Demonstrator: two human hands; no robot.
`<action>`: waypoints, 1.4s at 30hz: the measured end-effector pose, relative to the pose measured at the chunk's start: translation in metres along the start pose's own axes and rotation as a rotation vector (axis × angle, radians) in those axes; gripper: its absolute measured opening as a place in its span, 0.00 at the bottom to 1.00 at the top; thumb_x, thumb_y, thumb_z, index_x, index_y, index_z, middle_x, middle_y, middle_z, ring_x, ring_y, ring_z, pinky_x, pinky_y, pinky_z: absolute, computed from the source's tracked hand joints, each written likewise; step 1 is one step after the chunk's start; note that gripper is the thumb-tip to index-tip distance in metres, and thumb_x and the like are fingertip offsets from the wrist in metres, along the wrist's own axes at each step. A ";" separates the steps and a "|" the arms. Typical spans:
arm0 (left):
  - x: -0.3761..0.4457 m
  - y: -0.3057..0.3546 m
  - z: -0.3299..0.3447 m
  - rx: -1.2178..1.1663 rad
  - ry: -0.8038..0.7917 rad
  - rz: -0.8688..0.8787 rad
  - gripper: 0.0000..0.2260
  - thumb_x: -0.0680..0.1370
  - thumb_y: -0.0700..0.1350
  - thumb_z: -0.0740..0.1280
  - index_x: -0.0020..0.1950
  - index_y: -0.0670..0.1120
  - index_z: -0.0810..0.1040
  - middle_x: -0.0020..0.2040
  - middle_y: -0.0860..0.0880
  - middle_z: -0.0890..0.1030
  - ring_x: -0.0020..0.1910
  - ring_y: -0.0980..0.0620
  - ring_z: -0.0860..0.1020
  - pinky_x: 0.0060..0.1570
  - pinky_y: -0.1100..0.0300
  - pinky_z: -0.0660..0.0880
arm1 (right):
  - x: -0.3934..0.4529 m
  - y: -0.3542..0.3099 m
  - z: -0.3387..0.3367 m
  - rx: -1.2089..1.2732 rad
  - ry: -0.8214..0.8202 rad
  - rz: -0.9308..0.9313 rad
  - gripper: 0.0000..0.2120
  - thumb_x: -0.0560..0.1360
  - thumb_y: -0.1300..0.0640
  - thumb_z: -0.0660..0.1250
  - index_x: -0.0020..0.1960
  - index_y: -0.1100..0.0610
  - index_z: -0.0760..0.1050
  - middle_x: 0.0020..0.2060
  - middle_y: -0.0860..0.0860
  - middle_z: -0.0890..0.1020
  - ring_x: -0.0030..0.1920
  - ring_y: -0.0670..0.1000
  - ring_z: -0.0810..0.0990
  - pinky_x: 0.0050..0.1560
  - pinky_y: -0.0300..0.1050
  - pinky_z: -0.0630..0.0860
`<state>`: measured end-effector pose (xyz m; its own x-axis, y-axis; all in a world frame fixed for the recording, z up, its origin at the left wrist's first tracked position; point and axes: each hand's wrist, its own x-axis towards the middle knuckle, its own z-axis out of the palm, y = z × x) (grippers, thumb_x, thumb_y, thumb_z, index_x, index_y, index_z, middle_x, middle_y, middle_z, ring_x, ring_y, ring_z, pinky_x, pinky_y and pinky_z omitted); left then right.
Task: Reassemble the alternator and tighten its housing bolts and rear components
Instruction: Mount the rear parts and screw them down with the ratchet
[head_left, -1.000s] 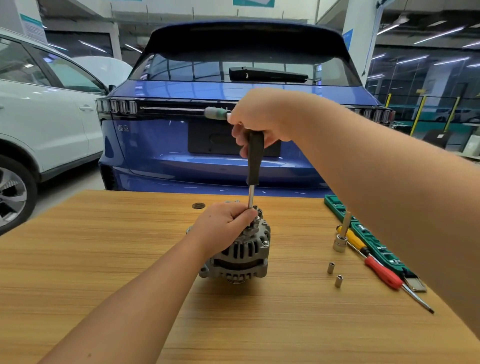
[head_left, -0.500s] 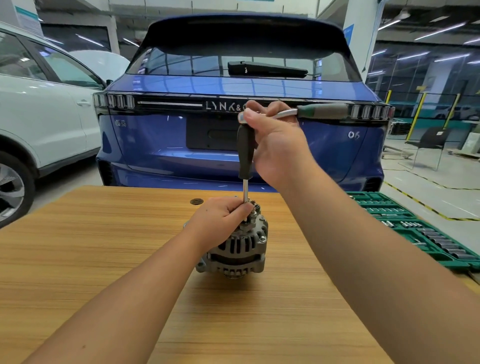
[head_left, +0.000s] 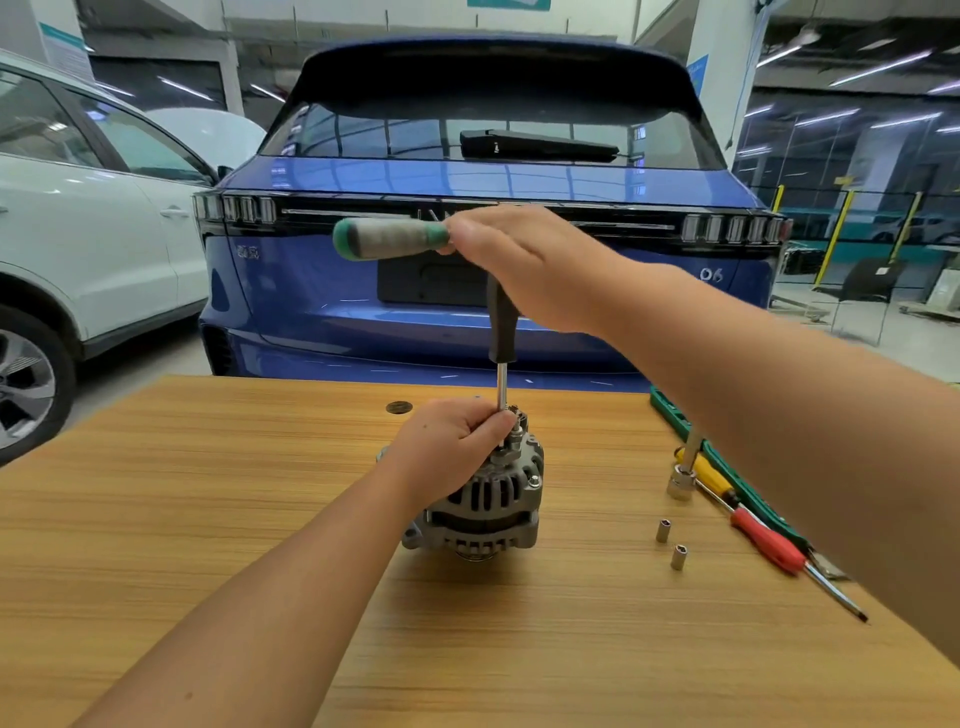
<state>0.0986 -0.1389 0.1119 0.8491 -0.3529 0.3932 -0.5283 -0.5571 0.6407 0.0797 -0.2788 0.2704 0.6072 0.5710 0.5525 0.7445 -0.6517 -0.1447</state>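
Observation:
A grey finned alternator (head_left: 485, 512) stands upright in the middle of the wooden table (head_left: 208, 519). My left hand (head_left: 452, 441) grips its top, fingers curled by the lower end of the tool's shaft. A ratchet wrench with a black extension (head_left: 501, 325) stands vertically on the alternator's top hardware. Its green and grey handle (head_left: 387, 238) points left, blurred. My right hand (head_left: 524, 265) grips the wrench head above the extension.
Right of the alternator lie two small sockets (head_left: 670, 543), a larger socket on a bar (head_left: 681, 480), a red screwdriver (head_left: 769, 540) and a yellow one (head_left: 709, 470). A green tool tray (head_left: 670, 408) runs along the right edge. A blue car (head_left: 488, 218) stands behind the table.
The wrench handle has swung from pointing right half a second ago to pointing left now, as it did one second ago. My left hand stays on the alternator's top.

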 end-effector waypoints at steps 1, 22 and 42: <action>0.000 0.000 0.000 0.004 -0.001 -0.004 0.16 0.84 0.55 0.61 0.38 0.56 0.76 0.29 0.60 0.75 0.30 0.60 0.71 0.37 0.58 0.69 | -0.002 0.002 -0.003 -0.006 0.011 0.018 0.21 0.86 0.47 0.49 0.51 0.59 0.76 0.34 0.53 0.73 0.34 0.49 0.69 0.36 0.43 0.64; 0.001 -0.005 0.003 0.022 0.001 0.031 0.16 0.84 0.55 0.60 0.42 0.51 0.79 0.37 0.53 0.79 0.37 0.53 0.76 0.39 0.55 0.72 | 0.052 -0.003 -0.006 0.116 -0.098 0.514 0.16 0.84 0.50 0.60 0.47 0.60 0.78 0.26 0.47 0.83 0.26 0.47 0.83 0.26 0.36 0.75; 0.001 -0.006 -0.001 -0.046 -0.039 0.015 0.16 0.84 0.54 0.61 0.40 0.51 0.77 0.33 0.56 0.76 0.34 0.59 0.72 0.40 0.56 0.69 | -0.022 0.027 0.031 2.023 0.158 0.345 0.13 0.71 0.65 0.63 0.54 0.56 0.71 0.48 0.46 0.78 0.54 0.48 0.79 0.74 0.58 0.62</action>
<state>0.1030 -0.1354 0.1095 0.8394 -0.3905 0.3781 -0.5397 -0.5169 0.6645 0.0952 -0.2941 0.2289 0.8179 0.4609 0.3445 -0.1191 0.7213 -0.6823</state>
